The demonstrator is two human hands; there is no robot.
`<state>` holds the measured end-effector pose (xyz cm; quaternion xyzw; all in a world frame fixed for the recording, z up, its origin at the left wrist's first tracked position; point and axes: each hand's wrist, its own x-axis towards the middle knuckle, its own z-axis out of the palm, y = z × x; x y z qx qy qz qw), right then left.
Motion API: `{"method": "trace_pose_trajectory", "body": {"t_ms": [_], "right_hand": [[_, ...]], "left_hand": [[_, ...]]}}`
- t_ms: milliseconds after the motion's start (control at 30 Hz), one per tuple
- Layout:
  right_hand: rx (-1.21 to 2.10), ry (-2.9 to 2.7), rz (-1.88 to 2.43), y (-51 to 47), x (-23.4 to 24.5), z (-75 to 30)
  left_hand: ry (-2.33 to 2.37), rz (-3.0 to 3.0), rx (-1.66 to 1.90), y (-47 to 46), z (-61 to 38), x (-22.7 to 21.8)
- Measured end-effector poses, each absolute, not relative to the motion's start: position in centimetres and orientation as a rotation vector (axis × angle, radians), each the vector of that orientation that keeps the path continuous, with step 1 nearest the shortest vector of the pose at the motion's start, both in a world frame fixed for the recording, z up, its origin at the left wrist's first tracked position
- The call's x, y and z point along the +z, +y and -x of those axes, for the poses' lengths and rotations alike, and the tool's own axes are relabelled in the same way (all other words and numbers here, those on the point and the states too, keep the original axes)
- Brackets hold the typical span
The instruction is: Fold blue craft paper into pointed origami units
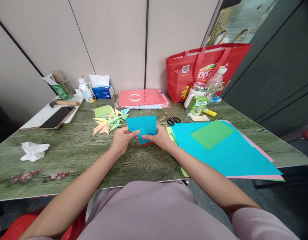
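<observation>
A small blue sheet of paper [143, 124] is held up between both hands above the table. My left hand [122, 138] pinches its left side, thumb lying on the near face. From the right, my right hand [160, 136] grips the other side, its thumb also pressed on the front. Fingers behind the sheet are hidden. Under the paper a bit of something red and blue [146, 144] shows, mostly covered. Just left of the hands lies a pile of folded paper pieces [110, 121] in yellow, green, peach and blue. Black-handled scissors [172, 119] rest behind my right hand.
Large coloured sheets [209, 163] with a green piece [212, 134] on top lie at right. Behind stand a red bag [179, 76], a green carton [197, 106] and a pink paper pack [143, 98]. Left are a phone [58, 117], hammer [66, 103] and crumpled tissue [34, 151].
</observation>
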<state>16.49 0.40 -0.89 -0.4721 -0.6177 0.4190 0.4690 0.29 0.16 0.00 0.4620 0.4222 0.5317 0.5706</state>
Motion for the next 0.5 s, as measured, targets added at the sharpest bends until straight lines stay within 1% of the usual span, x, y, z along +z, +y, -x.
{"method": "trace_pose_trajectory", "body": {"t_ms": [200, 367, 500], "right_hand": [[0.938, -1.587, 1.192, 0.16, -0.73, -16.5], [0.928, -1.561, 1.236, 0.34, -1.11, -16.42], [0.953, -1.542, 1.19, 0.47, -1.29, -16.47]], "left_hand": [[1.005, -1.094, 1.251, 0.16, -0.3, -0.08], [1.006, -1.093, 1.239, 0.04, -0.41, -0.05], [1.006, -1.084, 1.232, 0.01, -0.4, -0.08]]}}
